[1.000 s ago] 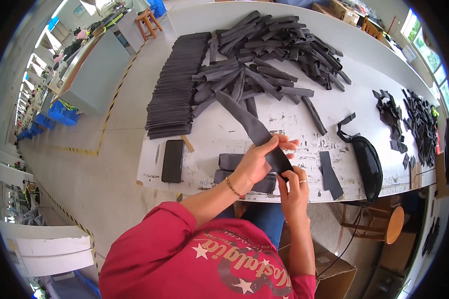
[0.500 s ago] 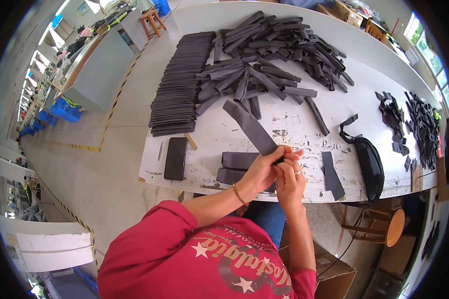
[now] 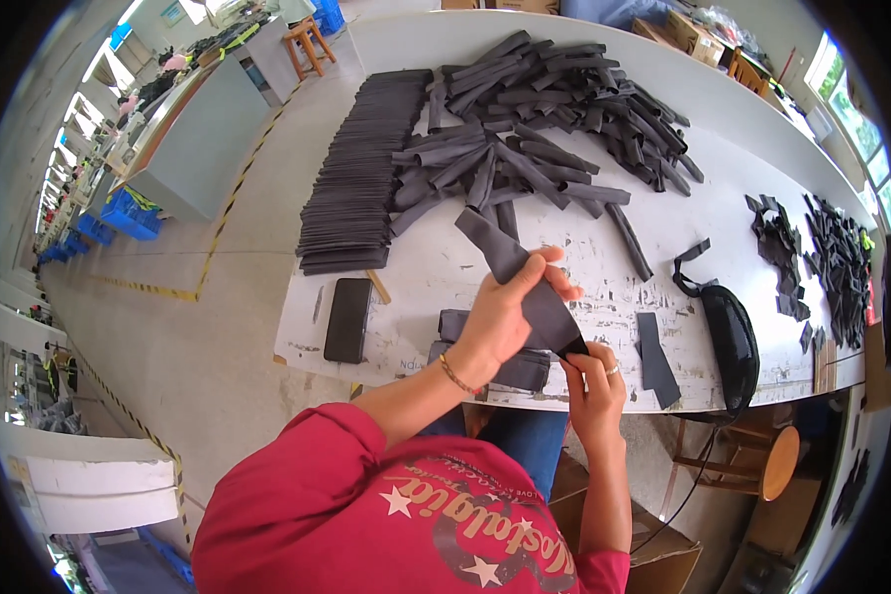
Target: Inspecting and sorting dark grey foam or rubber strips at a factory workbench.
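Left hand around the middle of a dark strip, right hand pinching its lower end, scuffed white counter beneath, neat row of dark pieces beside a loose heap.

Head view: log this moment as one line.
left hand: holding dark strip | right hand: pinching strip's near end | phone: on table, left of hands | neat stack and loose pile: beyond hands
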`<state>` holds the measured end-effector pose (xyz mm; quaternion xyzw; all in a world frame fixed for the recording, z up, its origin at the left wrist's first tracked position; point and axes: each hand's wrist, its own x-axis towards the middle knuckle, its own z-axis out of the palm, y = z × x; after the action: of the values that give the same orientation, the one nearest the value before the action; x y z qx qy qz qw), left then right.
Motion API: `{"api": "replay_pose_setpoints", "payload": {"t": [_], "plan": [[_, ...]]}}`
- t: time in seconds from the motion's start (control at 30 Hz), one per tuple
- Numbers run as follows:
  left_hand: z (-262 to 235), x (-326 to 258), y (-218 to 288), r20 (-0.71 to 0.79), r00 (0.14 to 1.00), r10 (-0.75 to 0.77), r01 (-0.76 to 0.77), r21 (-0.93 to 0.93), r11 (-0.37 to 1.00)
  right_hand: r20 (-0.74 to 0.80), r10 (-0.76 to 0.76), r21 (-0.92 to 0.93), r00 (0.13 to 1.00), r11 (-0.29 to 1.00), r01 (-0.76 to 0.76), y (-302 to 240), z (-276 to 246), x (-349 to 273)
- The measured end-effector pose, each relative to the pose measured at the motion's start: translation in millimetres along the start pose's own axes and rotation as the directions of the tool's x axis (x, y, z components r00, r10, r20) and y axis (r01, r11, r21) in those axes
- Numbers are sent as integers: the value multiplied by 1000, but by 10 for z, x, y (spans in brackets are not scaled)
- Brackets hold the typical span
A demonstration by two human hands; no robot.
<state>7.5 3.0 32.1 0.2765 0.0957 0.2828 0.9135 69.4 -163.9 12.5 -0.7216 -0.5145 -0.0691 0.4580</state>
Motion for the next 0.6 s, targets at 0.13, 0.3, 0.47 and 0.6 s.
{"api": "replay_pose_setpoints", "payload": {"t": [0.13, 0.3, 0.47, 0.6], "plan": [[132, -124, -98, 80, 996, 28, -23, -52, 998, -22, -90, 39, 996, 995, 90, -8, -43, 53], [139, -187, -120, 108, 993, 44, -41, -30, 999, -62, -95, 45, 994, 994, 98, -47, -12, 89], [60, -211, -201, 118, 993, 26, -22, -36, 999, -64, -103, 62, 993, 992, 107, -58, 27, 116], [24, -216, -243, 114, 993, 32, -26, -53, 998, -58, -113, 56, 992, 992, 116, -88, 31, 158]]}}
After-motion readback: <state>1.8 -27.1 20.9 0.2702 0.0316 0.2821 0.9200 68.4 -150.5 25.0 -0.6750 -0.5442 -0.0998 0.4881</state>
